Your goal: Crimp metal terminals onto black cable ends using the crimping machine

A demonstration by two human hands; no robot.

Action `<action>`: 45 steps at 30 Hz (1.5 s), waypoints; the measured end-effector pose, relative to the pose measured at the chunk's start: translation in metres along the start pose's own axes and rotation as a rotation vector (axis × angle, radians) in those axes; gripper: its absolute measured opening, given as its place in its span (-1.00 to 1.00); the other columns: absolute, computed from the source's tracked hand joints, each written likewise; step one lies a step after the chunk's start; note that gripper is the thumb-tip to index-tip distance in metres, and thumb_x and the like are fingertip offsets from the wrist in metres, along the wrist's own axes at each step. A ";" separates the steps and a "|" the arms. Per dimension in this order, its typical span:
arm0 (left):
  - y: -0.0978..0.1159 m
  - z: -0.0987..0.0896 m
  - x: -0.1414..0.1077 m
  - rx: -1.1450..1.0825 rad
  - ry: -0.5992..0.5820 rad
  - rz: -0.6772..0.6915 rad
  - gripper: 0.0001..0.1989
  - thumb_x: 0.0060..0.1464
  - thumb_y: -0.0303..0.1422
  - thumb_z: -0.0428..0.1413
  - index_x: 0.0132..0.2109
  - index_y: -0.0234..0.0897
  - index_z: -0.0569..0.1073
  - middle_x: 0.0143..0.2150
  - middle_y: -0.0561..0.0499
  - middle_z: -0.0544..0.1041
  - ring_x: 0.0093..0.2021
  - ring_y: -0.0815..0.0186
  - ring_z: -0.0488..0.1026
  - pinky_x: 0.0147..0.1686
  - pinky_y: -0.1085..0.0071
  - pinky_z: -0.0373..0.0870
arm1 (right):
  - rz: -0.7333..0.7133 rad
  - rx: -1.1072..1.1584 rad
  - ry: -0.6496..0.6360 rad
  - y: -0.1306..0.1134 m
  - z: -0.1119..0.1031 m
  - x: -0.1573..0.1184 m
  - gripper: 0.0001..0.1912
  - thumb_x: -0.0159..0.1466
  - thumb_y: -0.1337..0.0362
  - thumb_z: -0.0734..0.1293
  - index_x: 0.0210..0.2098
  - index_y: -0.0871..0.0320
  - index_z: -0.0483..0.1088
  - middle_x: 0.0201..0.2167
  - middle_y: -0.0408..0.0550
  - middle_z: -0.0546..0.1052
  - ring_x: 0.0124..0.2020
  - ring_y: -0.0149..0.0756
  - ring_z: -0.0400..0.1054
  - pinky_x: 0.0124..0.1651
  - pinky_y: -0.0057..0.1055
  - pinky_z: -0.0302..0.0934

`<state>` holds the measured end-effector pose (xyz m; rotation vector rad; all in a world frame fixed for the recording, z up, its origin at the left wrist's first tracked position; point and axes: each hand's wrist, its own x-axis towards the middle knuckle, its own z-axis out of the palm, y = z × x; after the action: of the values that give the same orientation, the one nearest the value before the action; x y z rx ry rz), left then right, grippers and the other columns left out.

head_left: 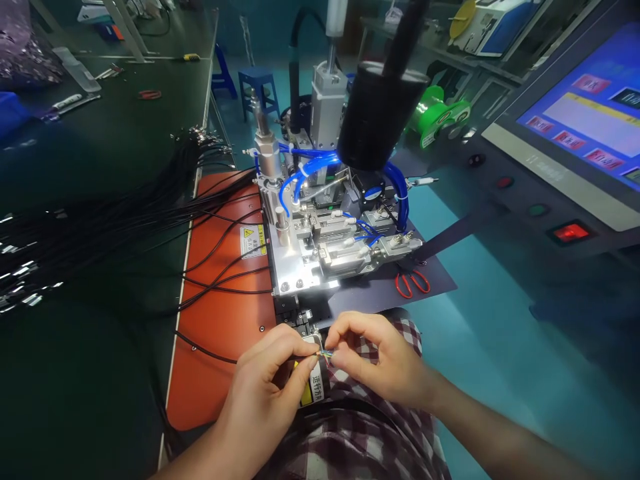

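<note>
Between thumb and forefinger, my left hand (273, 373) pinches a black cable (215, 355) close to its stripped end. Thin coloured wires (326, 354) fan out of that end. My right hand (383, 360) is closed with its fingertips at these wires, thumb and forefinger pinched on them. Both hands are just in front of a metal machine (335, 247) with cylinders and blue air tubes. Below the fingers a label (316, 383) with dark characters shows on the machine's front part. The wire tips are partly hidden by the right fingers.
Many black cables (115, 220) lie across the dark table (100, 367) and the orange board (225, 387). Red-handled scissors (413, 283) rest right of the machine. A control screen (590, 120) stands at the right; a green spool (437, 113) is behind. A black cylinder (383, 117) hangs overhead.
</note>
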<state>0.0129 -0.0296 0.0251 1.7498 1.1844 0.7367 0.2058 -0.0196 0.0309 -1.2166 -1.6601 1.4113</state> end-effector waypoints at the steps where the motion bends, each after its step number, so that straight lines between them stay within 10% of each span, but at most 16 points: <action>1: 0.000 0.000 0.000 0.005 -0.007 -0.008 -0.91 0.13 -0.44 0.05 -0.30 -0.21 0.45 -0.39 0.06 0.41 -0.38 0.38 0.36 -0.41 0.47 0.27 | -0.001 -0.006 0.020 0.000 0.001 0.000 -0.99 0.18 0.38 0.31 -0.38 0.18 0.38 -0.51 -0.17 0.39 -0.48 -0.41 0.22 -0.44 -0.49 0.12; 10: 0.002 -0.003 0.005 -0.092 -0.082 -0.056 -0.90 0.15 -0.42 0.03 -0.31 -0.22 0.44 -0.38 0.05 0.41 -0.37 0.36 0.35 -0.40 0.46 0.25 | 0.297 0.464 -0.184 0.016 0.000 0.013 -0.72 0.12 0.11 0.36 -0.49 0.22 0.32 -0.65 -0.25 0.27 -0.64 -0.50 0.10 -0.58 -0.54 0.00; 20: 0.006 -0.002 0.006 -0.197 -0.009 -0.151 -0.91 0.11 -0.41 0.09 -0.35 -0.23 0.48 -0.41 0.07 0.44 -0.39 0.40 0.37 -0.39 0.51 0.28 | 0.065 0.141 0.024 0.006 0.014 0.001 -0.85 0.25 0.34 0.24 -0.46 0.19 0.28 -0.54 -0.21 0.30 -0.49 -0.45 0.15 -0.43 -0.50 0.10; 36: 0.004 -0.001 0.003 0.027 -0.131 -0.043 -0.86 0.13 -0.45 0.01 -0.38 -0.25 0.40 -0.42 0.06 0.38 -0.41 0.37 0.32 -0.42 0.45 0.22 | -0.187 -0.428 -0.121 -0.016 -0.007 0.009 -0.90 0.21 0.40 0.26 -0.45 0.17 0.30 -0.48 -0.17 0.32 -0.49 -0.42 0.16 -0.45 -0.44 0.02; 45: -0.003 0.002 0.006 -0.060 -0.054 -0.133 -0.86 0.13 -0.39 0.04 -0.39 -0.26 0.43 -0.42 0.05 0.42 -0.38 0.36 0.35 -0.39 0.46 0.26 | 0.058 -0.022 -0.048 0.005 0.001 0.021 -0.86 0.24 0.34 0.24 -0.46 0.18 0.30 -0.51 -0.20 0.33 -0.51 -0.44 0.18 -0.46 -0.49 0.07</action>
<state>0.0157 -0.0240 0.0220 1.6150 1.2175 0.6357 0.1983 -0.0005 0.0242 -1.2615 -1.6892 1.4719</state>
